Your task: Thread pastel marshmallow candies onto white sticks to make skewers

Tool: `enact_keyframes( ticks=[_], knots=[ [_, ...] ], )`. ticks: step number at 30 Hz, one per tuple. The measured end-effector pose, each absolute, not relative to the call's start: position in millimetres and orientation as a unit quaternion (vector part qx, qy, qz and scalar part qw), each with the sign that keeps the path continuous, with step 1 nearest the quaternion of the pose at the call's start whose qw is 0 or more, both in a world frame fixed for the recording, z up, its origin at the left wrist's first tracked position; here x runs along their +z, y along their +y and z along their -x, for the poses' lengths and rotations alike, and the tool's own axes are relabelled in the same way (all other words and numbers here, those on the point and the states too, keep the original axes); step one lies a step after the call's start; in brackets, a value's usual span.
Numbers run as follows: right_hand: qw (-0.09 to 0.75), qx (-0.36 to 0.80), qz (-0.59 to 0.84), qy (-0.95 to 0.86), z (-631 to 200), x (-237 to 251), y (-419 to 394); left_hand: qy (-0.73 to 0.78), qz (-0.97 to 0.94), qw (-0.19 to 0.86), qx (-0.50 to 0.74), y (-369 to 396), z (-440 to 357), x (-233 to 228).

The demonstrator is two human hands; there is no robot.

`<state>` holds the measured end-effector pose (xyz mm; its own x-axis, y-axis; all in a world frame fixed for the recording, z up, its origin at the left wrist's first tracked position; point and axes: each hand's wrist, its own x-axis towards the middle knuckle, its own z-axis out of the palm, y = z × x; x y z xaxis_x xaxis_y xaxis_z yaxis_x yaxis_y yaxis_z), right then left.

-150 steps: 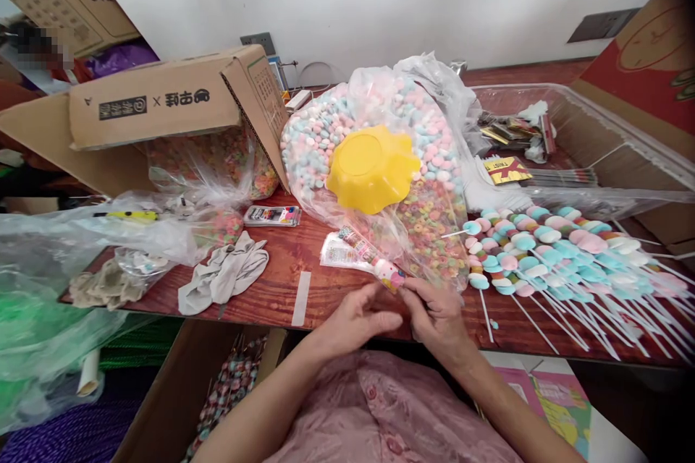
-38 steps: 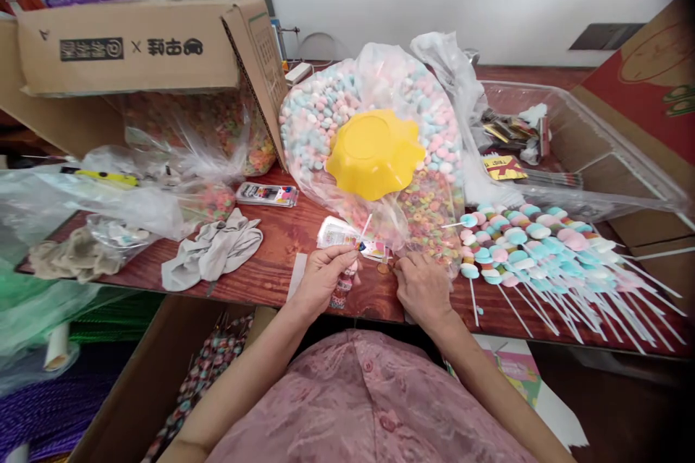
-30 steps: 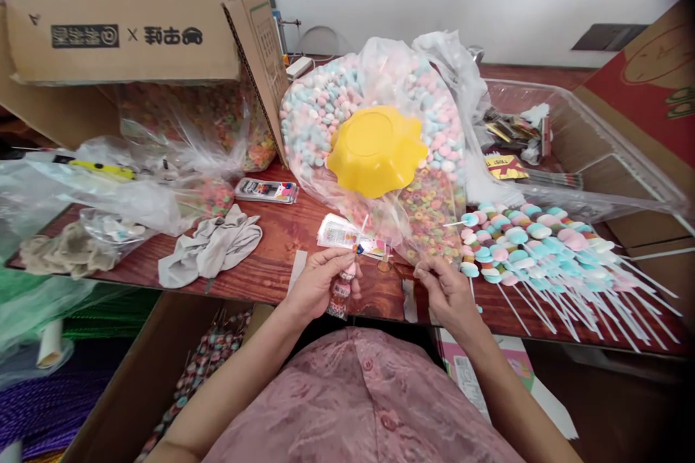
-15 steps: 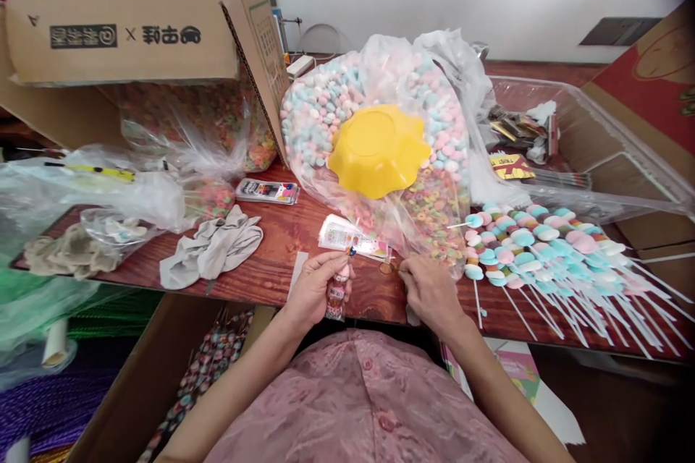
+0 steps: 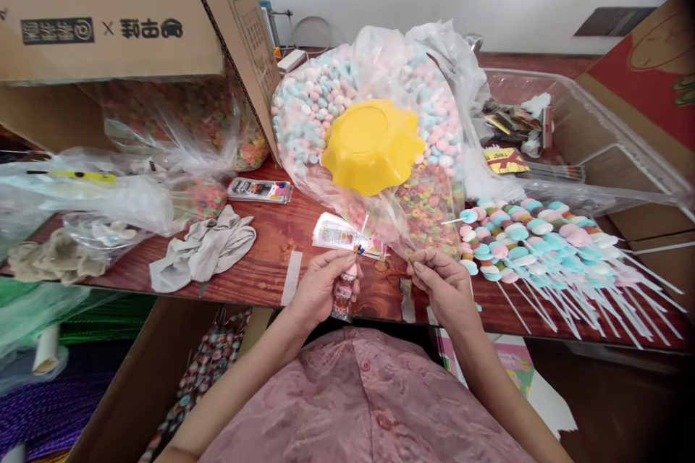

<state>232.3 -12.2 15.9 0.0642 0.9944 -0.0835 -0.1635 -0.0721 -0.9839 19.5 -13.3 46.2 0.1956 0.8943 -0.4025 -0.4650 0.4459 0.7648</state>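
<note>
Left hand (image 5: 318,289): grip clenched on a wrapped candy skewer (image 5: 344,289), held upright at the near edge of the wooden surface (image 5: 271,260), the stick end rising above the fingers and the candy end hanging below the palm (wrapper print too small to read).

Right hand (image 5: 442,282): fingertips pinched together just above the surface edge, level with the left hand and slightly apart from it. Something thin appears to be nipped between thumb and forefinger; what it is cannot be told.

A small printed packet (image 5: 339,235) lies flat on the surface just beyond the left hand.

Behind both hands stands a large clear bag of pastel candies (image 5: 326,101), with a yellow scalloped bowl (image 5: 372,145) resting upside down against its front. The lower part of the bag shows coloured ring sweets.

To the right, a pile of finished candy skewers (image 5: 543,246) lies on the surface, white sticks pointing toward the near right.

To the left lie a crumpled grey cloth (image 5: 203,253) and a flat box of colours (image 5: 259,190), with an open cardboard carton (image 5: 119,29) lying on its side above them.
</note>
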Motion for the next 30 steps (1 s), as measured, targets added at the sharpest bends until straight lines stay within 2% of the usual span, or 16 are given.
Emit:
enact_keyframes(
  ticks=[4,7,10,13,19,22,26,30],
  knots=[
    [0.553,0.548,0.481,-0.402,-227,18,-8,0.445,-0.253,0.727,0.456,-16,-18,45],
    [0.509,0.520,0.486,-0.484,-224,17,-8,0.448,-0.252,0.722,0.464,-18,-18,43],
    [0.460,0.388,0.507,-0.617,-225,12,-12,0.458,-0.245,0.712,0.473,-18,-14,40],
    [0.448,0.259,0.529,-0.672,-231,5,-17,0.463,-0.242,0.698,0.489,-18,-7,40],
    [0.479,0.285,0.564,-0.609,-247,1,-27,0.467,-0.238,0.685,0.506,-18,2,43],
    [0.416,0.239,0.541,-0.691,-247,8,-31,0.466,-0.239,0.687,0.505,-20,1,43],
    [0.279,0.141,0.472,-0.824,-237,17,-42,0.472,-0.241,0.686,0.498,-22,0,41],
    [0.169,0.026,0.449,-0.877,-223,18,-46,0.478,-0.244,0.683,0.495,-25,-1,43]
  ],
)
